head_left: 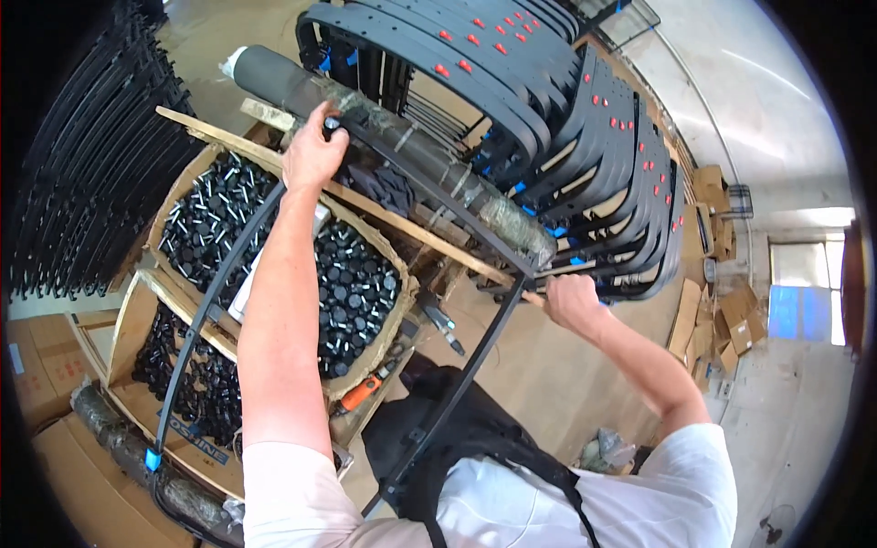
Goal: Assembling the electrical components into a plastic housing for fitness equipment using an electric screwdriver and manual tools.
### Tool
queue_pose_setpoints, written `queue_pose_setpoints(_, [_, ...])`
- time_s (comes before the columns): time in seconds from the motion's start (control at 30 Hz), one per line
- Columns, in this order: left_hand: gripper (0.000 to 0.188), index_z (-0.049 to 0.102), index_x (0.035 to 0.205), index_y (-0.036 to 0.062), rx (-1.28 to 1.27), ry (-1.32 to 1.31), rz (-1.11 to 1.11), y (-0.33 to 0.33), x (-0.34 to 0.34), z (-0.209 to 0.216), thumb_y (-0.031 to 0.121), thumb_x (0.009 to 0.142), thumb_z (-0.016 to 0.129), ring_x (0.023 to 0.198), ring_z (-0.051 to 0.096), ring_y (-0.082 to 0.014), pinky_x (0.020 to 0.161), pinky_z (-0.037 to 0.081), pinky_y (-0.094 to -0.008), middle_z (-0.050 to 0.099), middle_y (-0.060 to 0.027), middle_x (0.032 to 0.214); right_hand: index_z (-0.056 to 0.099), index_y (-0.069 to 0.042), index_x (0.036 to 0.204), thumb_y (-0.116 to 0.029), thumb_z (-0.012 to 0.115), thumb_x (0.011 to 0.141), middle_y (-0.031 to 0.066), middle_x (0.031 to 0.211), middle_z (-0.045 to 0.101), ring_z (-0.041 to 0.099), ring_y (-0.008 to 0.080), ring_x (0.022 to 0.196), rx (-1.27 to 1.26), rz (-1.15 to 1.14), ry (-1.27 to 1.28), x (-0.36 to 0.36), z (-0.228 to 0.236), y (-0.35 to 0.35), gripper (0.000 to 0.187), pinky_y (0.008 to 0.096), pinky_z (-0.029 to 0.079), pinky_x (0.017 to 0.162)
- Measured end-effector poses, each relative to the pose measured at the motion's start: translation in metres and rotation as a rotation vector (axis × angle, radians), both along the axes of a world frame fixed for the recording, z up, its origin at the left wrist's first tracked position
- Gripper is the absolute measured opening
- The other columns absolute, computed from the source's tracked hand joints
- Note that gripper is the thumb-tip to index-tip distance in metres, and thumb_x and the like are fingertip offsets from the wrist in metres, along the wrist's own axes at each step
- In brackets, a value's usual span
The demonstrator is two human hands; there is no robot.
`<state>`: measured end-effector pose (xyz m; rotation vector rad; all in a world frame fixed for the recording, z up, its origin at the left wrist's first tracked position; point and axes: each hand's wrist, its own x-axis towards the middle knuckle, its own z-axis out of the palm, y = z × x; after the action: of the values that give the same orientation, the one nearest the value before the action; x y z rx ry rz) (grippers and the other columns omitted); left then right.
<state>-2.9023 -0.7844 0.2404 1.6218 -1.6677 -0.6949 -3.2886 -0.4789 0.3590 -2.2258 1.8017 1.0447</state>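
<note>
Two bare hands show in the head view, both beside a long grey padded roll (416, 146). The left hand (311, 155), by the roll's left end, is closed around one corner of a black bent metal-tube frame (466, 371). The frame's top bar runs along the roll's near side, and its two side legs slant from there toward the person. At the roll's right end, the right hand (574, 303) is curled beside the frame's other corner; its fingertips are hidden, so I cannot tell whether it clamps the frame. On the roll's near side sits an open brown cardboard box (175, 190) of black-headed silver bolts (356, 283); farther from the roll is a second cardboard box (128, 333) of small black parts (206, 393). Beyond the roll, curved black metal frames with red caps (500, 48) stand in rows.
</note>
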Motion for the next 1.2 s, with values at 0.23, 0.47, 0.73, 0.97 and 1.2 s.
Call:
queue_pose_setpoints(0.23, [0.090, 0.041, 0.159, 0.0097, -0.037, -0.305, -0.070, -0.012, 0.006, 0.039, 0.054, 0.090, 0.078, 0.115, 0.070, -0.0430, 0.097, 0.055, -0.0515, 0.076, -0.0222, 0.120, 0.061, -0.005, 0.104, -0.042, 0.072, 0.094, 0.0130, 0.081, 0.074, 0.076, 0.0337, 0.074, -0.146, -0.118, -0.117, 0.017, 0.011, -0.004, 0.040, 0.0441, 0.060, 0.064])
queue_pose_setpoints(0.47, [0.061, 0.057, 0.144, 0.0025, 0.034, -0.145, 0.369, -0.006, 0.085, 0.061, 0.043, 0.100, 0.067, 0.109, 0.073, -0.0436, 0.097, 0.054, -0.0548, 0.075, -0.0233, 0.121, 0.065, -0.004, 0.104, -0.037, 0.072, 0.098, 0.0128, 0.080, 0.075, 0.076, 0.0312, 0.074, -0.102, -0.045, -0.232, -0.001, -0.015, -0.001, 0.034, 0.0426, 0.059, 0.063])
queue_pose_setpoints(0.73, [0.062, 0.060, 0.140, 0.0058, -0.128, -0.634, 0.239, -0.009, 0.113, 0.033, 0.044, 0.094, 0.076, 0.103, 0.073, -0.0384, 0.089, 0.059, -0.0494, 0.073, -0.0201, 0.119, 0.066, -0.003, 0.097, -0.037, 0.074, 0.097, 0.0157, 0.070, 0.072, 0.074, 0.0337, 0.068, -0.150, -0.073, -0.302, -0.003, -0.016, -0.002, 0.035, 0.0432, 0.058, 0.061])
queue_pose_setpoints(0.97, [0.062, 0.075, 0.117, 0.0060, 0.050, -0.607, -0.118, -0.021, -0.011, 0.063, 0.063, 0.101, 0.057, 0.099, 0.076, -0.0397, 0.086, 0.060, -0.0521, 0.078, -0.0214, 0.100, 0.067, -0.002, 0.097, -0.041, 0.072, 0.097, 0.0172, 0.073, 0.072, 0.074, 0.0358, 0.069, -0.115, -0.098, -0.212, -0.005, -0.013, -0.006, 0.039, 0.0454, 0.058, 0.062])
queue_pose_setpoints(1.2, [0.035, 0.067, 0.117, 0.0047, -0.126, -0.802, -0.321, -0.036, -0.015, 0.034, 0.034, 0.098, 0.068, 0.100, 0.075, -0.0357, 0.089, 0.058, -0.0491, 0.078, -0.0168, 0.101, 0.068, -0.003, 0.102, -0.046, 0.078, 0.086, 0.0067, 0.078, 0.074, 0.075, 0.0277, 0.074, 0.041, -0.062, -0.047, -0.011, -0.002, 0.002, 0.046, 0.0431, 0.056, 0.062])
